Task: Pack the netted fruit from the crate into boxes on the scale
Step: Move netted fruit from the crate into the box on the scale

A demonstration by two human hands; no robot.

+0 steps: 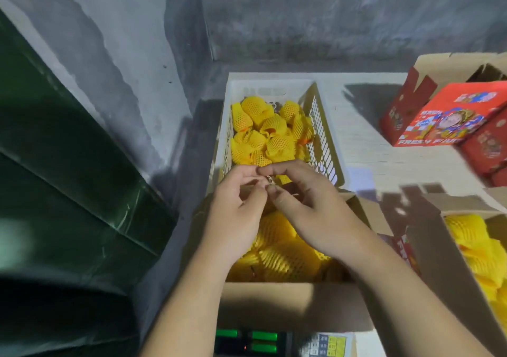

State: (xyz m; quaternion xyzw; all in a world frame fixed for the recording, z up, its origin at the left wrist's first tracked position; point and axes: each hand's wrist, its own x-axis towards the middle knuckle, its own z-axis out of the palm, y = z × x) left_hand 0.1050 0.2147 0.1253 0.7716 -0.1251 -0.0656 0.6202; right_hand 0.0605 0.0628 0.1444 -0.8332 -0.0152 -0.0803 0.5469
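Grey concrete walls behind a pale table. Netted fruit (264,134), yellow foam mesh, fills white slatted crate (323,129) at frame centre; more lies in cardboard box (290,302) on scale (247,340) below. Left hand (236,206) and right hand (310,206) meet fingertip to fingertip above box, pinching a small unidentifiable item.
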